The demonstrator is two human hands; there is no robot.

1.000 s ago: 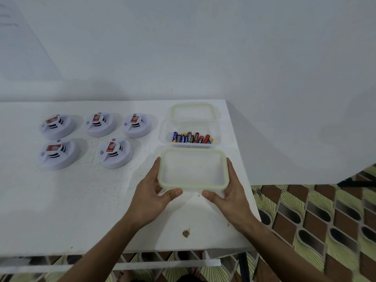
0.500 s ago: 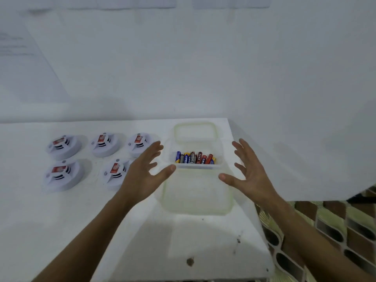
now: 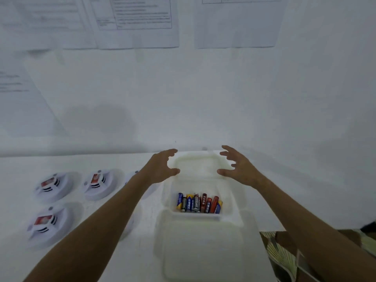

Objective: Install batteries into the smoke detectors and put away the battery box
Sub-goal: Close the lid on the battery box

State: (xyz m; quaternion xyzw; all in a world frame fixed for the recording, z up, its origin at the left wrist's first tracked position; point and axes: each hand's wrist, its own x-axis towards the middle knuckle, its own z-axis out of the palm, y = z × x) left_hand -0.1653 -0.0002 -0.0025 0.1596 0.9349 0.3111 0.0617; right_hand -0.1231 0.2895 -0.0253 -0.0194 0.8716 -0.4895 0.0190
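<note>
Both hands reach over the open battery box [image 3: 200, 200] at the worktop's [image 3: 101, 251] right end: left hand [image 3: 160, 169] at ten o'clock of it, right hand [image 3: 238, 169] at two, fingers spread and loosely curved, holding nothing. Batteries [image 3: 198, 203] lie inside; smoke detectors [image 3: 51, 187] sit at nine o'clock. A forearm dipping could clip the box's near rim and spill the batteries.

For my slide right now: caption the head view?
Both hands reach open past the battery box toward a far container.
</note>
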